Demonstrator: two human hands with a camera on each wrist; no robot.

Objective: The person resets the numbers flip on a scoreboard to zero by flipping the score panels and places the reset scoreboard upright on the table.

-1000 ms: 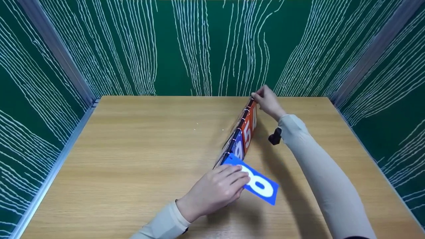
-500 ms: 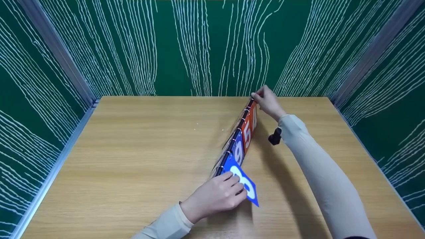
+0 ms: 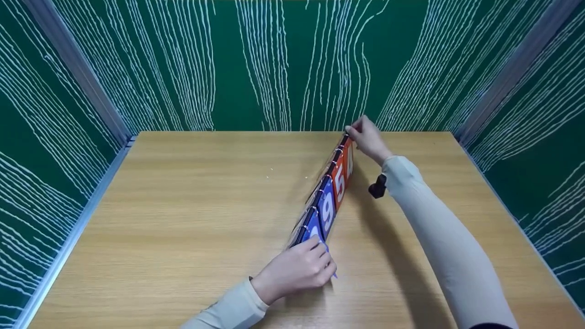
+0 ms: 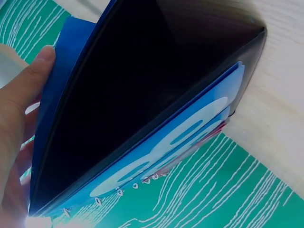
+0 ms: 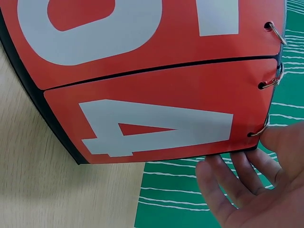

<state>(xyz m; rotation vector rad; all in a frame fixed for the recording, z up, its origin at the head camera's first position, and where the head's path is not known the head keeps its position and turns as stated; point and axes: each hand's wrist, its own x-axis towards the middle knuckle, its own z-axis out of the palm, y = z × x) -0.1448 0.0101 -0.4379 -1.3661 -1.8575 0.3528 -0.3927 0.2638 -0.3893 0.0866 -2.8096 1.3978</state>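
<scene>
A flip scoreboard (image 3: 337, 176) with ring-bound number cards stands tent-like on the table, running away from me. At its near end my left hand (image 3: 297, 269) pinches a blue number card (image 3: 311, 228), whose digit is mostly covered. In the left wrist view the thumb (image 4: 45, 54) lies against this card, beside the dark hollow of the stand (image 4: 123, 80). My right hand (image 3: 370, 139) holds the far top corner by the last ring. Near it hang a red 4 card (image 5: 190, 114) and a red 5 card (image 3: 338, 182); a blue 9 card (image 3: 327, 212) is nearer me.
The wooden table (image 3: 183, 205) reaches to green walls (image 3: 228, 91) with white wavy lines on three sides. Tiny white specks (image 3: 269, 172) lie left of the scoreboard. In the left wrist view, blue cards (image 4: 180, 133) with white digits hang on the scoreboard's other face.
The blue card in my left hand, showing an 8 earlier, has swung down and left against the scoreboard's face, baring more of the 9. My right hand stays at the far corner.
</scene>
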